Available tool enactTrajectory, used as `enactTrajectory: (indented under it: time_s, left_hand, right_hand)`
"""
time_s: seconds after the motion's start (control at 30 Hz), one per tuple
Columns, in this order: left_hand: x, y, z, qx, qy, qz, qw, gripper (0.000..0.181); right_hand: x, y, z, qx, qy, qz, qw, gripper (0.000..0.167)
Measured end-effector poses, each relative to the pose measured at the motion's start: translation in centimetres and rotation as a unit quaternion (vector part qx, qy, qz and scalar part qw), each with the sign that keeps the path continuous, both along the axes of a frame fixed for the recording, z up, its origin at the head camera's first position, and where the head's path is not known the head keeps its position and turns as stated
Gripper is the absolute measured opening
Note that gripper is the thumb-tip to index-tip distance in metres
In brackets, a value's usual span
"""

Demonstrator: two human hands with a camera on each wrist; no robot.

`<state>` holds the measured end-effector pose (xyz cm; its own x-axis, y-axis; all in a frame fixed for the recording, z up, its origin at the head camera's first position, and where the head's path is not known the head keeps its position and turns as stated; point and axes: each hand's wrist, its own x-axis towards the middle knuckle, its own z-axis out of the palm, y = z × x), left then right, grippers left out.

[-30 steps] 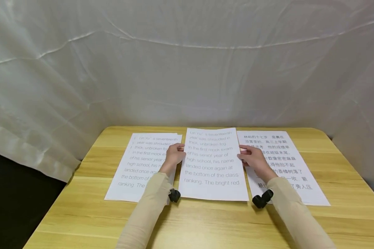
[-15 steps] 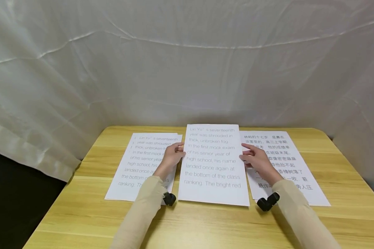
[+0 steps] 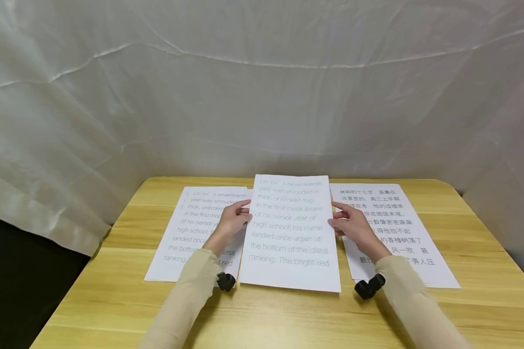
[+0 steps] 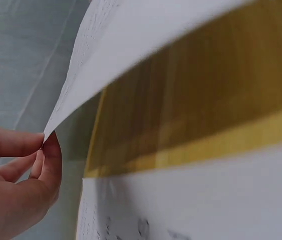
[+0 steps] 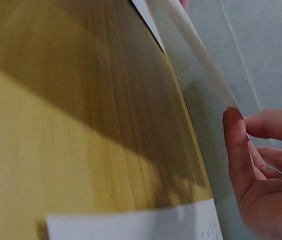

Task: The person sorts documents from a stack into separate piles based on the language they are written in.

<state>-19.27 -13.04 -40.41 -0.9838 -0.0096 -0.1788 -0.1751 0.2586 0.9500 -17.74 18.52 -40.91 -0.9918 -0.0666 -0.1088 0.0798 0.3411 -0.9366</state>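
Note:
A white sheet of paper (image 3: 290, 228) printed with English text is held above the middle of the table, its printed side facing up toward me. My left hand (image 3: 230, 224) pinches its left edge between thumb and finger, as the left wrist view shows at the paper's edge (image 4: 75, 95). On the opposite edge, my right hand (image 3: 353, 228) pinches the sheet the same way; in the right wrist view the thumb and fingers of the right hand (image 5: 268, 170) meet at that edge. Wood shows beneath the raised sheet in both wrist views.
At the left lies a stack of English-printed papers (image 3: 174, 247), slightly fanned, partly under my left forearm. Chinese-printed papers (image 3: 419, 232) lie at the right, partly behind my right hand. The wooden table (image 3: 279, 320) ends at a pale curtain (image 3: 262, 106) at the back.
Both hands have shifted the held sheet a little: its lower edge has come nearer to me, and its top edge stands higher. Over the last half second it has also moved slightly left.

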Motion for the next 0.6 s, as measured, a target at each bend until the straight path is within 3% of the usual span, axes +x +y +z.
enactTrajectory:
  time_s: [0.37,0.6]
  left_hand:
    - [-0.1,-3.2,-0.3,-0.008,-0.035,0.013,0.9993,0.05]
    - [-0.8,-5.7,-0.7,0.004,-0.049,0.027,0.9984,0.047]
  right_hand:
    - [-0.4,-3.1,-0.6,-0.029,-0.005,0.004,0.9996,0.06]
    - [-1.3,-5.9,-1.0,-0.043,-0.014,0.002,0.999,0.06]
